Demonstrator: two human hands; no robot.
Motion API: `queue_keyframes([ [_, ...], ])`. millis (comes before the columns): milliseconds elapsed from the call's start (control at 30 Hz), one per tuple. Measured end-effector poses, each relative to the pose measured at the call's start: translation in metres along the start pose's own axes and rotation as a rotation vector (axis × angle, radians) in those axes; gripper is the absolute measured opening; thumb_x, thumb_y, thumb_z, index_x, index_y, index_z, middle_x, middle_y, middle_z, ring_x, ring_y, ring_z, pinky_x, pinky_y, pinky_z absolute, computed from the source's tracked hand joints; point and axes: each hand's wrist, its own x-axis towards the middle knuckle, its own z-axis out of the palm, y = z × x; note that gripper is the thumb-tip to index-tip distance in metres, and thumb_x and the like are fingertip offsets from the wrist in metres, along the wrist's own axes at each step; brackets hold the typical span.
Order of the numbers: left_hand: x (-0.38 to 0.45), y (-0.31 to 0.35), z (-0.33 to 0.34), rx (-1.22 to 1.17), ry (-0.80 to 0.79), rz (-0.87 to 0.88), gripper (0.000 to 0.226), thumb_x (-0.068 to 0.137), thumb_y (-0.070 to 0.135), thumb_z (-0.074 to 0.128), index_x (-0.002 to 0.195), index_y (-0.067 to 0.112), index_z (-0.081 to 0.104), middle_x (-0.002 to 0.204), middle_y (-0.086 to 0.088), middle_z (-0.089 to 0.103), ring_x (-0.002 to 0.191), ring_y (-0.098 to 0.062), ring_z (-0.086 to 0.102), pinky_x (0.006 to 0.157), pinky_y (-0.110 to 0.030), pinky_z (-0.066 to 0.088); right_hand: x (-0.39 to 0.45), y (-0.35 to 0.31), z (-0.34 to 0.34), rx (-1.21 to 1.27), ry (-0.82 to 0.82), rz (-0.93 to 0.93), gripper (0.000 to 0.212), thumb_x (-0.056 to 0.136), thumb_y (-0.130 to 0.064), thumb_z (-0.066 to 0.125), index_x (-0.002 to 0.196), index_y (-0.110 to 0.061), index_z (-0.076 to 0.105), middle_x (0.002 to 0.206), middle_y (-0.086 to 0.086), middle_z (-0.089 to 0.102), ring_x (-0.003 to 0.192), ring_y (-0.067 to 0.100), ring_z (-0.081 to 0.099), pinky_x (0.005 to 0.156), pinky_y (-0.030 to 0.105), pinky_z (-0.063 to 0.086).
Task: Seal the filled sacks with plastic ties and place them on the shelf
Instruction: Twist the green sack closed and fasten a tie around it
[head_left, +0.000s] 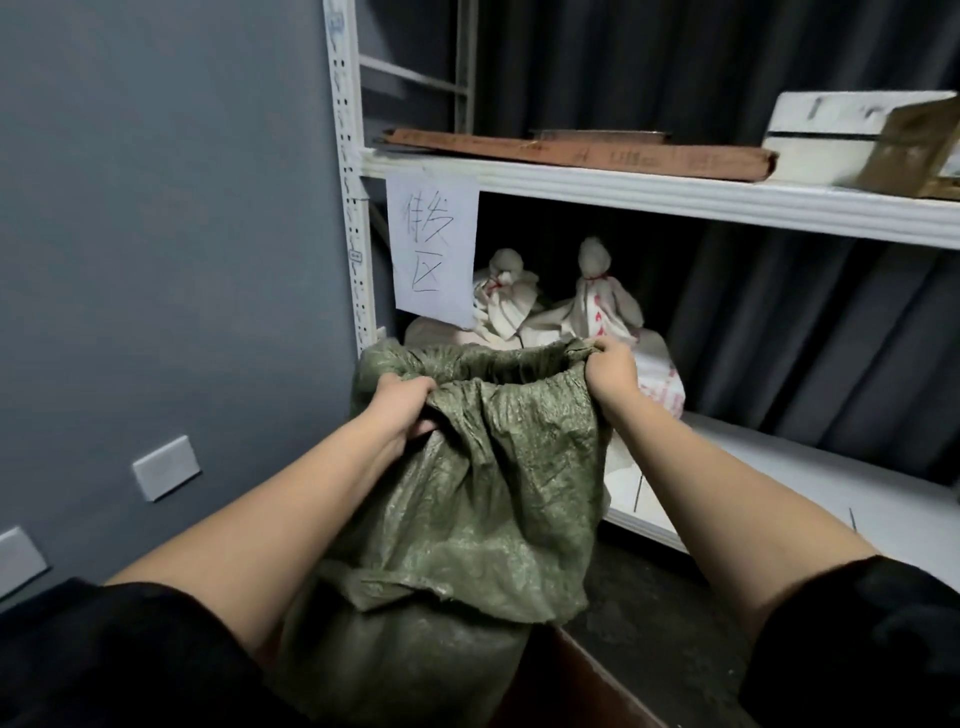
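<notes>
Gripping the rim on both sides, the person has the green sack (467, 467) right between the two hands, mouth wide open and facing up. The left hand (402, 408) has its fingers curled into a fold of the near-left rim, bunching the weave. The right hand (613, 371) pinches the far-right rim, a touch higher and further out than the left. Neither hand holds a tie, and none is visible on this sack.

The sack stands upright, its long axis running straight down from the hands towards the person's lap, its lower part bulging below a folded band of cloth. So the mouth sits level with the hands and the weight hangs beneath them.

Beyond the right hand, on the lower shelf (779, 467), two white sacks (587, 306) sit already tied at the neck with red ties. Bare shelf lies to the right of the right hand, so that hand is the nearer one to the drop spot.

By my read the mouth still needs gathering: the hands would have to come together, closing the rim between them, before any tie goes on. Lifting looks awkward while the top gapes.
</notes>
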Motion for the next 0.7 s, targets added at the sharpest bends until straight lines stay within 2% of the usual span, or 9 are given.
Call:
queue_keyframes([
  [100, -0.001, 0.002, 0.013, 0.017, -0.03, -0.026, 0.035, 0.084, 0.008, 0.056, 0.118, 0.004, 0.051, 0.097, -0.013, 0.057, 0.068, -0.014, 0.058, 0.041, -0.02, 0.05, 0.007, 0.005, -0.011, 0.055, -0.012, 0.023, 0.044, 0.083, 0.008, 0.036, 0.108, -0.008, 0.068, 0.113, 0.014, 0.067, 0.099, 0.026, 0.061, 0.078, 0.026, 0.046],
  [200, 0.002, 0.004, 0.018, 0.016, -0.025, -0.062, 0.034, 0.086, 0.01, 0.058, 0.119, 0.005, 0.05, 0.096, -0.013, 0.059, 0.067, -0.014, 0.059, 0.041, -0.021, 0.052, 0.006, 0.0, -0.016, -0.089, -0.227, -0.048, 0.031, 0.091, -0.009, 0.051, 0.121, -0.008, 0.058, 0.12, 0.014, 0.061, 0.11, 0.028, 0.057, 0.09, 0.03, 0.043],
  [267, 0.006, 0.002, 0.017, 0.028, 0.001, -0.092, 0.042, 0.085, 0.012, 0.061, 0.125, 0.004, 0.048, 0.105, -0.015, 0.061, 0.071, -0.016, 0.06, 0.041, -0.023, 0.052, -0.003, -0.004, -0.015, -0.279, -0.361, -0.096, 0.051, 0.091, -0.025, 0.059, 0.136, -0.008, 0.041, 0.133, 0.015, 0.049, 0.12, 0.03, 0.05, 0.099, 0.033, 0.039],
  [300, 0.008, 0.0, 0.016, 0.031, 0.016, -0.102, 0.045, 0.084, 0.013, 0.062, 0.126, 0.004, 0.048, 0.109, -0.016, 0.062, 0.073, -0.017, 0.061, 0.041, -0.023, 0.052, -0.012, -0.006, -0.013, -0.374, -0.325, -0.168, 0.058, 0.09, -0.03, 0.059, 0.139, -0.008, 0.036, 0.137, 0.016, 0.044, 0.124, 0.031, 0.046, 0.103, 0.036, 0.038],
  [400, 0.009, -0.002, 0.013, 0.026, 0.057, -0.122, 0.048, 0.084, 0.015, 0.064, 0.127, 0.004, 0.047, 0.102, -0.013, 0.062, 0.072, -0.016, 0.06, 0.036, -0.021, 0.048, -0.059, -0.012, -0.003, -0.452, -0.015, -0.701, 0.035, 0.09, -0.03, 0.052, 0.118, -0.009, 0.054, 0.116, 0.01, 0.056, 0.105, 0.023, 0.052, 0.094, 0.043, 0.045],
  [467, 0.013, -0.001, 0.011, 0.021, 0.071, -0.122, 0.05, 0.084, 0.015, 0.064, 0.13, 0.005, 0.046, 0.084, -0.007, 0.058, 0.065, -0.013, 0.057, 0.034, -0.018, 0.045, -0.093, -0.012, 0.003, -0.423, -0.114, -1.151, 0.019, 0.086, -0.027, 0.05, 0.084, -0.012, 0.061, 0.081, 0.006, 0.06, 0.074, 0.021, 0.056, 0.068, 0.04, 0.051],
  [533, 0.014, 0.002, 0.009, 0.007, 0.078, -0.137, 0.049, 0.084, 0.016, 0.063, 0.129, 0.006, 0.046, 0.078, -0.005, 0.055, 0.063, -0.012, 0.055, 0.034, -0.018, 0.044, -0.121, 0.002, 0.018, -0.613, -0.292, -1.451, 0.03, 0.084, -0.042, 0.051, 0.071, -0.016, 0.057, 0.069, 0.003, 0.056, 0.065, 0.022, 0.054, 0.058, 0.033, 0.045],
  [600, 0.012, 0.005, 0.01, -0.031, 0.073, -0.138, 0.03, 0.088, 0.015, 0.059, 0.115, 0.009, 0.049, 0.077, -0.003, 0.052, 0.063, -0.01, 0.052, 0.031, -0.018, 0.043, -0.144, 0.023, 0.037, -0.845, -0.352, -1.473, 0.046, 0.077, -0.064, 0.052, 0.077, -0.018, 0.06, 0.078, 0.001, 0.058, 0.074, 0.021, 0.052, 0.065, 0.032, 0.041],
  [700, 0.006, 0.012, 0.011, -0.1, 0.075, -0.142, 0.02, 0.09, 0.013, 0.057, 0.105, 0.014, 0.044, 0.09, -0.005, 0.05, 0.07, -0.01, 0.049, 0.033, -0.018, 0.047, -0.165, 0.052, 0.059, -0.993, -0.38, -1.278, 0.068, 0.059, -0.076, 0.06, 0.094, -0.018, 0.059, 0.097, 0.002, 0.057, 0.088, 0.022, 0.051, 0.079, 0.038, 0.044],
])
